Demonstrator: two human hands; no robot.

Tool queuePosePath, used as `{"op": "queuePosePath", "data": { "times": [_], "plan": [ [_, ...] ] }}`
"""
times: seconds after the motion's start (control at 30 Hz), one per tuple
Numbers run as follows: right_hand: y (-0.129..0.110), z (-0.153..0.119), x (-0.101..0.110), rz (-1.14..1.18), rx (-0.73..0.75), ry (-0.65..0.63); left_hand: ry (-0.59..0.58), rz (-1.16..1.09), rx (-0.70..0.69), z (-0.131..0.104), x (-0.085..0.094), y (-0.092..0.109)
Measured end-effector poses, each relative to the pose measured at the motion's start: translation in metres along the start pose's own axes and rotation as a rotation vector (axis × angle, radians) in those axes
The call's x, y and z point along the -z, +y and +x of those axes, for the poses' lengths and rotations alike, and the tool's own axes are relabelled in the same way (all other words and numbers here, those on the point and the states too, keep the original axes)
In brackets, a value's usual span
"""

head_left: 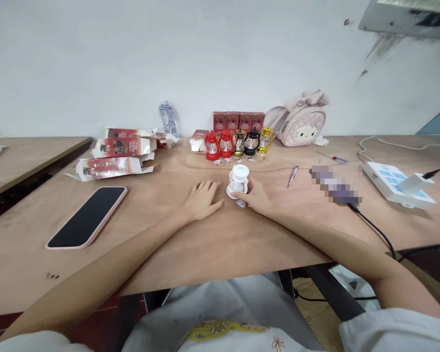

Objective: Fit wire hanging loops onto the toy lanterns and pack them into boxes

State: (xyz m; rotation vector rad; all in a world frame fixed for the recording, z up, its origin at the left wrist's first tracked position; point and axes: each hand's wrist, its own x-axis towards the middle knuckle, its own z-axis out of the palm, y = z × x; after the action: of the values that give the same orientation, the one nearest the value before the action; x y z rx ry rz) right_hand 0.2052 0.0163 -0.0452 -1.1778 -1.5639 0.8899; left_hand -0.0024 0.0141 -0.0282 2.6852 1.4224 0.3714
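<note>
A small white toy lantern point(238, 182) is on the wooden table point(220, 244) in front of me, tilted a little. My right hand point(255, 198) is closed around its lower right side, thumb across the base. Just below it, by the fingers, is a small light-coloured piece point(241, 203) too small to name. To the left of the lantern my left hand point(202, 201) lies flat on the tabletop, fingers spread and holding nothing. Behind them stand red lanterns point(212, 146), a black lantern point(252, 143), a black-and-gold lantern point(239, 143) and a gold lantern point(265, 141) in a row.
Red boxes point(232, 120) stand behind the lanterns, with a pink backpack point(304, 127) beside them. Opened cartons point(110, 167), a bottle point(167, 119) and a phone point(88, 217) are leftward. Rightward are a screwdriver point(293, 176), a blurred-out device point(335, 185) with a cable, and a power strip point(396, 185).
</note>
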Motion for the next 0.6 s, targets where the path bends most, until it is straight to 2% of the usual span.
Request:
{"op": "queuePosePath", "data": {
  "times": [0.13,0.27,0.37,0.43,0.5,0.6],
  "plan": [
    [-0.01,-0.007,-0.003,0.019,0.133,0.172,-0.008,-0.026,-0.019,0.0,0.002,0.001],
    [-0.011,-0.004,-0.001,0.048,0.182,0.259,0.029,-0.065,-0.002,-0.003,0.005,0.004],
    [-0.01,-0.005,0.0,-0.06,0.305,0.277,0.089,-0.192,0.016,-0.002,0.003,0.003],
    [-0.01,-0.01,-0.001,-0.21,0.441,0.267,0.115,-0.39,0.043,0.001,0.001,0.0],
    [-0.011,-0.015,-0.002,-0.375,0.557,0.257,0.136,-0.698,0.079,0.005,-0.002,-0.004],
    [-0.015,-0.021,-0.004,-0.572,0.605,0.222,0.083,-1.155,0.096,0.008,-0.001,-0.009]
  ]
}}
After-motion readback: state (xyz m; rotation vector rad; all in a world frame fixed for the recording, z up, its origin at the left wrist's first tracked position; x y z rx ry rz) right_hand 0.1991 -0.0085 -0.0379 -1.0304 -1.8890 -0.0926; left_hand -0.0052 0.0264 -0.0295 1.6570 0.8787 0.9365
